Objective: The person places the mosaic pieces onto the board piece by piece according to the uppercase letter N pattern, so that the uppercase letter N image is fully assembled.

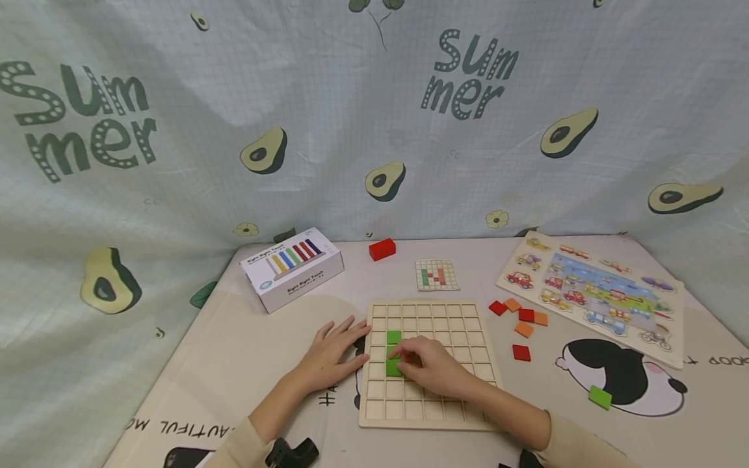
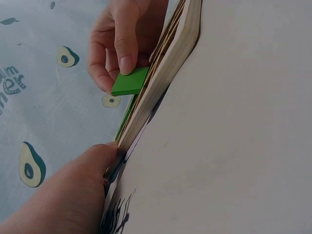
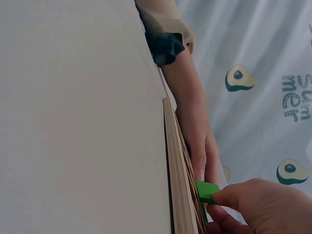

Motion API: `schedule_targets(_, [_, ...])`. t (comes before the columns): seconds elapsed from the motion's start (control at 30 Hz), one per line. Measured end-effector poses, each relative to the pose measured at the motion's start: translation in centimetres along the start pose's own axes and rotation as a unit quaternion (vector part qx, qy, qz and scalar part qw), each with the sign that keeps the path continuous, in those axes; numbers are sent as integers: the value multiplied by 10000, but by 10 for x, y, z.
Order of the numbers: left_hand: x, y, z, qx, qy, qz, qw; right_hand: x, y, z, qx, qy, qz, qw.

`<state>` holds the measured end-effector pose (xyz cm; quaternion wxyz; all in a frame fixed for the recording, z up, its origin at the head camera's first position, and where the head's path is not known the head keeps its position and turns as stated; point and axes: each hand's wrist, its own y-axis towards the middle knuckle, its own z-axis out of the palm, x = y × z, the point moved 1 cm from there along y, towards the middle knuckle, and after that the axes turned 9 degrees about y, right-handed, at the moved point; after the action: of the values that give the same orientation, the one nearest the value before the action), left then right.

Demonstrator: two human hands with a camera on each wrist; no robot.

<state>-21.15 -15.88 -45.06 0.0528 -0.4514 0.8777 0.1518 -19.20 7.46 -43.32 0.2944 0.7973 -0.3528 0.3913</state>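
A wooden grid board (image 1: pixel 433 409) lies before me, its cells bordered by thin raised strips. My right hand (image 1: pixel 433 369) is over the board's middle, pinching a green square tile (image 2: pixel 130 82) between thumb and fingers. In the right wrist view this tile (image 3: pixel 207 191) stands tilted at the grid's surface. Another green tile (image 1: pixel 394 337) lies in a cell just farther back; part of the green near my fingertips is hidden by them. My left hand (image 1: pixel 329 357) lies spread at the board's left side, its fingertips and thumb (image 2: pixel 100 155) right at the edge.
Right of the board are several loose red and orange tiles (image 1: pixel 522 353), with a lone green tile (image 1: pixel 600 397) nearer me. A small pattern card (image 1: pixel 437 275), a red block (image 1: pixel 382 249) and a white box (image 1: pixel 304 279) stand behind. A vehicle picture puzzle (image 1: pixel 597 292) lies at the right.
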Motion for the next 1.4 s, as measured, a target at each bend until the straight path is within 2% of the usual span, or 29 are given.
schedule_targets(0.57, [-1,-1,-1,26,-42,6,10000,-2,-3,1,20,-194,-224,9996])
schedule_targets(0.9, [-1,0,-1,20,-1,0,10000,-5,-5,1,-81,-442,-487,9978])
schedule_targets(1.4, [-1,0,-1,32,6,-4,10000,-4,-5,1,36,-753,-315,9967])
